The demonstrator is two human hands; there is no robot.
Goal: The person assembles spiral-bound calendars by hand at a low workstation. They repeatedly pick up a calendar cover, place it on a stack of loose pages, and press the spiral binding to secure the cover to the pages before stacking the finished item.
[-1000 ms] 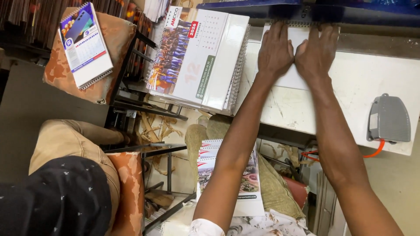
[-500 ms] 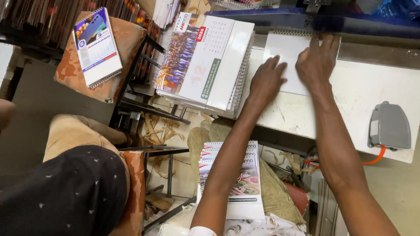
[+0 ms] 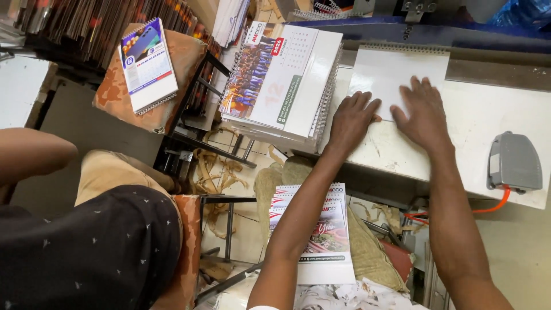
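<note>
Both my hands lie flat on a white, wire-bound calendar pad [image 3: 396, 72] on the white worktable [image 3: 488, 120]. My left hand [image 3: 351, 117] presses its near left corner, fingers spread. My right hand [image 3: 422, 112] covers its near middle. The pad's wire spine [image 3: 402, 49] faces the blue machine [image 3: 402, 28] at the far edge, and has come out from under it. A stack of finished spiral calendars [image 3: 281, 80] stands just left of my left hand.
A grey pedal switch [image 3: 513, 161] with an orange cable sits at the table's right. A small calendar [image 3: 148, 64] lies on an orange cushion far left. Another calendar [image 3: 321, 229] rests below on a sack. A person in dark clothing [image 3: 86, 241] sits at lower left.
Both hands have drawn the white pad toward me, out from under the blue machine, so its wire spine now shows. The person at lower left has leaned further into view.
</note>
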